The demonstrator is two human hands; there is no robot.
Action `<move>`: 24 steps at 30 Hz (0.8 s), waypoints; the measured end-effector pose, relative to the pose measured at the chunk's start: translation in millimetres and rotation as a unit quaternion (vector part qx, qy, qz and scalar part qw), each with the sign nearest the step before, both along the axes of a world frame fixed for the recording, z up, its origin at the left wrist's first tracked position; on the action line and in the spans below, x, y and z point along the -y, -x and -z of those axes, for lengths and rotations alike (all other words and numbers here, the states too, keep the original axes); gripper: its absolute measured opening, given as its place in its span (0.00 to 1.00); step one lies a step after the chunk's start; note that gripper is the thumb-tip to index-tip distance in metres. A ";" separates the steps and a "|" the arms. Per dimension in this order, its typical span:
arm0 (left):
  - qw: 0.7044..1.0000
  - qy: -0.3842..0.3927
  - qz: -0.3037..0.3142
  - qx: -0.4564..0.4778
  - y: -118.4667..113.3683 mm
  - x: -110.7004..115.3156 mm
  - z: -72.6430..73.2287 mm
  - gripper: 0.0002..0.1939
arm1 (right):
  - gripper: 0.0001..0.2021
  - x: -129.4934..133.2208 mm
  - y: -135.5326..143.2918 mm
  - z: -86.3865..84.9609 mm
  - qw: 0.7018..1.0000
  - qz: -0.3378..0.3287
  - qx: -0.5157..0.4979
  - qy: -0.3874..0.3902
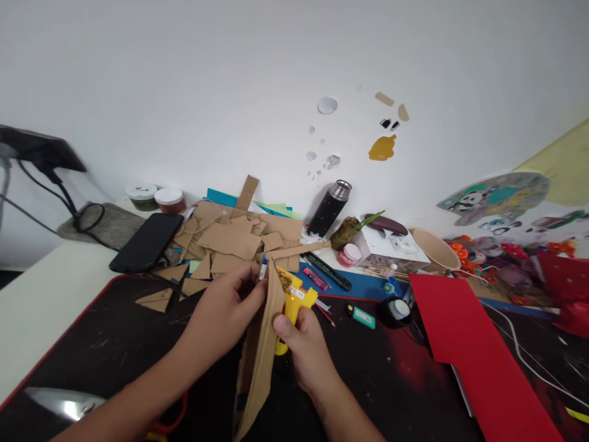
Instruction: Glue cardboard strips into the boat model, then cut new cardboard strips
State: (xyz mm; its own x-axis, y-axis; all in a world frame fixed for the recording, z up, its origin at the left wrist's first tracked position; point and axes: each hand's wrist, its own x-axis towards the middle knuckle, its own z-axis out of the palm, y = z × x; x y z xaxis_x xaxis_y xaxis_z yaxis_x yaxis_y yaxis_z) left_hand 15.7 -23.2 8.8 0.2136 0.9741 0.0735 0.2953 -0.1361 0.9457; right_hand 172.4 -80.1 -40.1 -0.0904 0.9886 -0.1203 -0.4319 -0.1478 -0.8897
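White wall [184, 92] backs the tabletop [50, 276], where the left hand [237, 301] pinches an upright cardboard panel [265, 341] near its top and the right hand [306, 344] grips a yellow glue gun [298, 297] beside it, which, if hot, could burn skin should the panel slip.

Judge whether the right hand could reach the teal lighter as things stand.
Probably yes: nothing tall stands between the right hand and the teal lighter, though the hand seems occupied with the yellow glue gun and may need freeing first.
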 end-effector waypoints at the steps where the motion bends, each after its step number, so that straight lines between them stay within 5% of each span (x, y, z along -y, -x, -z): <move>1: 1.000 -0.005 -0.004 -0.006 0.3 0.2 0.1 0.15 | 0.29 -0.2 0.7 -0.1 1.000 0.001 0.003 0.000; 15: 0.999 0.015 0.005 0.032 -3.5 -1.8 9.5 0.14 | 0.32 -0.4 5.3 -6.0 1.000 0.007 0.022 0.014; 24: 0.993 0.056 0.100 -0.022 5.6 -10.5 13.5 0.16 | 0.32 -5.0 -3.0 -2.6 0.998 0.045 0.035 0.010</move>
State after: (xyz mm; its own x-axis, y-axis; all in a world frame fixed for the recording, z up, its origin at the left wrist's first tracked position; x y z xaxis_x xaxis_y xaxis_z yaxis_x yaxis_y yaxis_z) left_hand 10.0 -12.7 -4.7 0.4051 0.9131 -0.0467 0.3136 -0.0908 0.9452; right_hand 175.4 -75.1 -37.5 0.0075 0.9897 -0.1427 -0.3818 -0.1291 -0.9152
